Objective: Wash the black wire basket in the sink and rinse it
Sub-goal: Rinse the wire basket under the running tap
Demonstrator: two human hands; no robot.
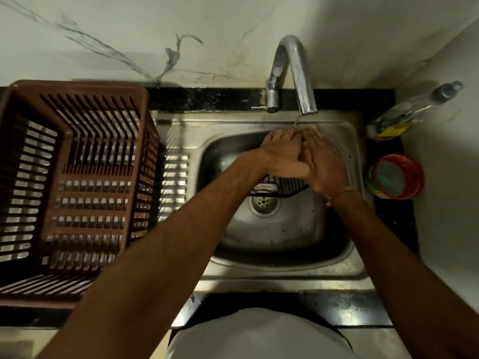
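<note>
Basket (281,186), black wire: lies in the sink (337,260) basin, directly beneath the two hands and mostly covered by them. Only its near edge and a few wires show, just beyond the drain (263,202). A small pale object sits inside it; cannot tell what it is.

Left hand (281,154): held over the basin, fingers straight and together, pointing away toward the tap (293,73). Right hand (325,161): laid against the left, palm to palm, fingers overlapping at the tips. Both flat and pressed together, gripping nothing. Neither touches the basket as far as can be seen.

A thin stream of water (296,120) falls from the spout onto the fingertips. Orange thread (339,194) around the right wrist.

Left of the left forearm: brown slatted plastic crate (75,177) standing on the draining board. Right of the right hand: a clear bottle (412,112) lying tilted against the wall, and nearer, a red-rimmed round tub (396,176) on the black counter (396,224).
</note>
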